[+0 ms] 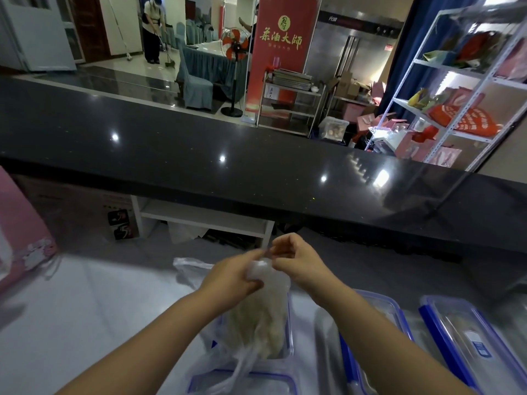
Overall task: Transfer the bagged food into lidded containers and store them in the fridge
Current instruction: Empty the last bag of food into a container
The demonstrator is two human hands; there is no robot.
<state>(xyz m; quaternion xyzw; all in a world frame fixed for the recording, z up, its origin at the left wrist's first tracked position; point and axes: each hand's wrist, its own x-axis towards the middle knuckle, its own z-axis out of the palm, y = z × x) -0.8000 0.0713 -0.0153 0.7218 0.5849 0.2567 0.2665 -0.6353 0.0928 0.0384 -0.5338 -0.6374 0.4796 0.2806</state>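
A clear plastic bag (263, 317) full of pale food stands upright in an open clear container with a blue rim (290, 334) on the white work surface. My left hand (232, 277) grips the bag's bunched neck from the left. My right hand (296, 259) pinches the twisted top of the bag just above it. A blue-rimmed lid (242, 380) lies in front of the container, partly under loose plastic.
Two more blue-rimmed lidded containers (379, 317) (470, 337) sit to the right. An empty crumpled bag (189, 269) lies behind my left hand. A pink box (20, 232) stands at far left. A dark raised counter (256, 166) runs across behind the work surface.
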